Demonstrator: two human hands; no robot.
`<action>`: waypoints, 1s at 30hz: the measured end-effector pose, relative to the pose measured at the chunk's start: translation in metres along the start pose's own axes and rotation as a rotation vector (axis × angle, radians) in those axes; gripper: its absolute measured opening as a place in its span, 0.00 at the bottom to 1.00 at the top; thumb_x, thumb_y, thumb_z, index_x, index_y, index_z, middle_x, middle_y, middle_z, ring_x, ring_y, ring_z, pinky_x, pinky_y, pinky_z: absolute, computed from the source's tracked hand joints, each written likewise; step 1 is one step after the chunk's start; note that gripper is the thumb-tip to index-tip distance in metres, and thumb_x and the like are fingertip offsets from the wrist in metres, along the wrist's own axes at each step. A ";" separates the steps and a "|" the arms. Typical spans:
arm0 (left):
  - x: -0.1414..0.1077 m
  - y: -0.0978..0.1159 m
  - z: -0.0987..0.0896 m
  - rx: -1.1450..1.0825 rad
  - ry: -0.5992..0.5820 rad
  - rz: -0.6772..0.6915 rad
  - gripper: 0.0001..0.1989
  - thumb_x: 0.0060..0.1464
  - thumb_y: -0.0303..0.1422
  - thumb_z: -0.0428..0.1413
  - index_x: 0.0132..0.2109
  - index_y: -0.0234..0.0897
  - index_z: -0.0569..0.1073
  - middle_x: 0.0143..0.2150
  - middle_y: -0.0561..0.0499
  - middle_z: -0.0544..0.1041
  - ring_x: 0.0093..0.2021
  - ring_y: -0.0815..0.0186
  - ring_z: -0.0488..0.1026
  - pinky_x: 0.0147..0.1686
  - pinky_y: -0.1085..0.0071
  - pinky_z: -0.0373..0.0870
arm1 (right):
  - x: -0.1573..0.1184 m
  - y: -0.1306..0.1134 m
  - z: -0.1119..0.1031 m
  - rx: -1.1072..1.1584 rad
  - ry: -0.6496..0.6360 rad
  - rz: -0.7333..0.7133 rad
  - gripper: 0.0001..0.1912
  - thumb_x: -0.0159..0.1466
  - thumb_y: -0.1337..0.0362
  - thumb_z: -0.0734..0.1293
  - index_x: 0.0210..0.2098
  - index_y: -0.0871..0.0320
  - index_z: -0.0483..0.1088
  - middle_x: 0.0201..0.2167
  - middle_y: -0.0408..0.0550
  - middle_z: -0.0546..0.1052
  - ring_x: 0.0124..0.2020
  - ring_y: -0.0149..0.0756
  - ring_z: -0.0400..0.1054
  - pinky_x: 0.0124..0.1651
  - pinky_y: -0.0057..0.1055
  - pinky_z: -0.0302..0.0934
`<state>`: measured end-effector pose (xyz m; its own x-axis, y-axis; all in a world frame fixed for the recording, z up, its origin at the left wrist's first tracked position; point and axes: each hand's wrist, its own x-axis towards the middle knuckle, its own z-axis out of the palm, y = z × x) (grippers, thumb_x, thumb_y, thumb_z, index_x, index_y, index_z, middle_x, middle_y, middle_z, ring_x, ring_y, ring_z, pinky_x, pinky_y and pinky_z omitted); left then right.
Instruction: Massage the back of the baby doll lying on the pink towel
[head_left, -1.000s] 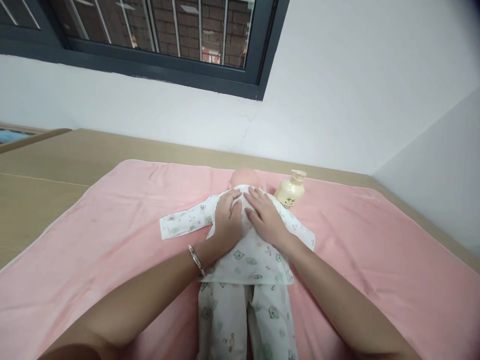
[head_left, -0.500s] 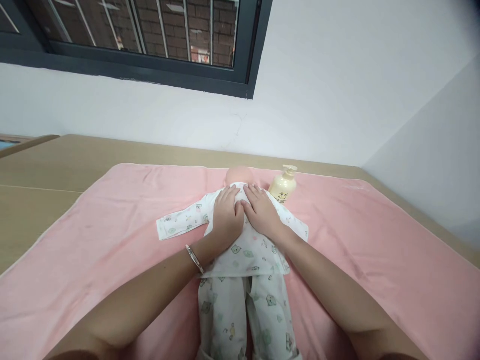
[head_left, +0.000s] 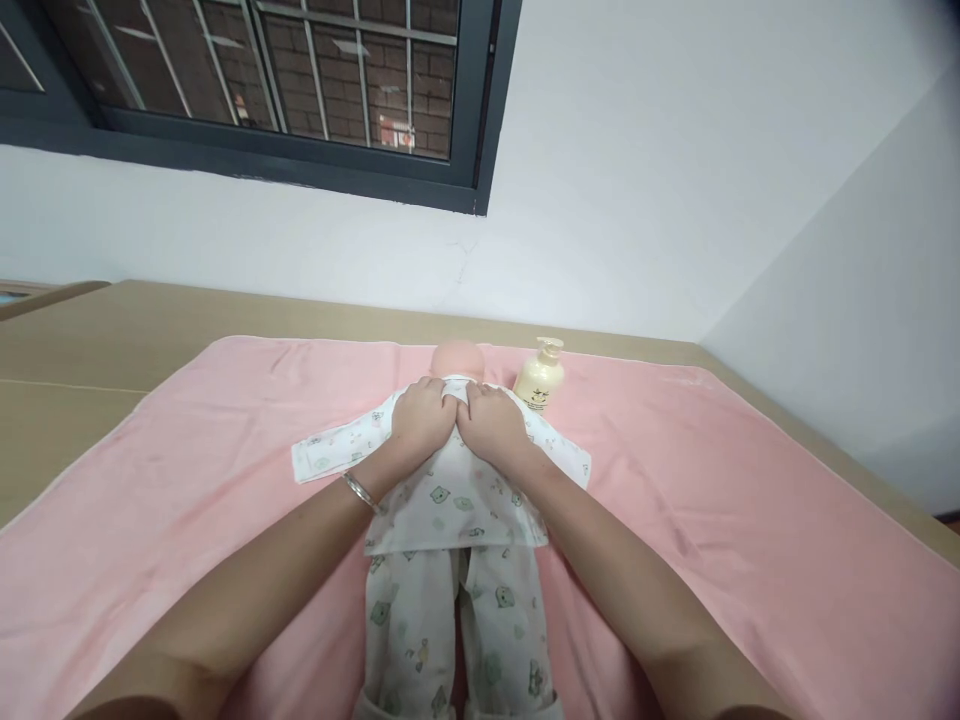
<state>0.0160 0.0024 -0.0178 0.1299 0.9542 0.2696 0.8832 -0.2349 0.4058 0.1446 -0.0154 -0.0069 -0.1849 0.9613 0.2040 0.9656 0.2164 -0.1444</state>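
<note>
A baby doll with a smooth pinkish head (head_left: 458,358) lies stretched out in front of me, its face not visible. It wears a white printed top (head_left: 461,515) and matching trousers (head_left: 499,630) with turned-up cuffs. Over its upper body at the left shoulder lies my left hand (head_left: 424,415), fingers bent round the shoulder and a silver bangle (head_left: 361,491) on the wrist. My right hand (head_left: 493,425) mirrors it on the right shoulder, fingers curled over the edge. Both thumbs meet near the middle below the neck. The sleeves spread out to either side.
A pale yellow pump bottle (head_left: 539,376) stands right of the doll's head. Under everything is a pink cloth (head_left: 675,480) on a wooden surface (head_left: 172,310). Behind rise a white wall (head_left: 600,180) and a dark-framed, barred window (head_left: 300,160).
My fingers, stretched flat before, are now bent round the doll's shoulders, and the hands have moved slightly outward. The whole view has shifted, so things sit a little further left.
</note>
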 end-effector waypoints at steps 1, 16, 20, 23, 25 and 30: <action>0.001 -0.001 0.001 -0.001 0.003 0.007 0.18 0.60 0.30 0.43 0.47 0.30 0.75 0.49 0.38 0.77 0.52 0.51 0.73 0.54 0.56 0.70 | 0.000 0.002 0.001 0.004 -0.001 -0.008 0.25 0.72 0.60 0.50 0.57 0.68 0.67 0.55 0.62 0.75 0.59 0.49 0.68 0.64 0.41 0.56; -0.038 0.006 0.004 0.250 0.106 0.296 0.24 0.63 0.25 0.42 0.62 0.19 0.65 0.61 0.29 0.70 0.63 0.47 0.66 0.62 0.48 0.65 | -0.008 0.005 -0.016 0.109 -0.117 -0.193 0.29 0.72 0.63 0.47 0.71 0.57 0.52 0.72 0.54 0.55 0.72 0.51 0.50 0.71 0.52 0.49; -0.035 0.003 -0.002 0.177 0.004 0.338 0.24 0.62 0.26 0.44 0.62 0.21 0.68 0.60 0.33 0.72 0.63 0.50 0.67 0.66 0.54 0.63 | -0.023 -0.009 -0.016 0.009 -0.101 -0.170 0.32 0.69 0.66 0.54 0.72 0.63 0.49 0.72 0.59 0.54 0.72 0.56 0.49 0.70 0.52 0.50; -0.019 -0.005 -0.011 0.104 -0.087 0.299 0.26 0.63 0.31 0.45 0.64 0.22 0.66 0.65 0.34 0.68 0.66 0.51 0.64 0.68 0.55 0.61 | -0.039 -0.024 -0.012 -0.032 -0.074 -0.197 0.37 0.64 0.70 0.57 0.72 0.68 0.47 0.72 0.60 0.55 0.72 0.59 0.47 0.71 0.51 0.48; -0.014 -0.007 -0.011 0.059 -0.075 0.247 0.27 0.65 0.33 0.44 0.66 0.22 0.64 0.67 0.35 0.66 0.67 0.51 0.63 0.68 0.54 0.61 | -0.041 -0.026 -0.010 -0.006 -0.062 -0.222 0.38 0.63 0.70 0.58 0.72 0.69 0.48 0.71 0.59 0.56 0.72 0.60 0.47 0.72 0.50 0.47; -0.031 0.002 0.002 0.123 0.048 0.252 0.27 0.65 0.29 0.37 0.64 0.20 0.67 0.65 0.33 0.68 0.67 0.50 0.62 0.69 0.52 0.57 | -0.016 -0.005 -0.012 0.149 -0.089 -0.099 0.31 0.70 0.66 0.50 0.71 0.65 0.52 0.72 0.53 0.56 0.73 0.51 0.48 0.72 0.48 0.46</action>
<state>0.0145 -0.0269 -0.0276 0.3332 0.8582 0.3905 0.8742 -0.4364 0.2130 0.1446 -0.0341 0.0019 -0.2999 0.9438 0.1391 0.9052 0.3275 -0.2707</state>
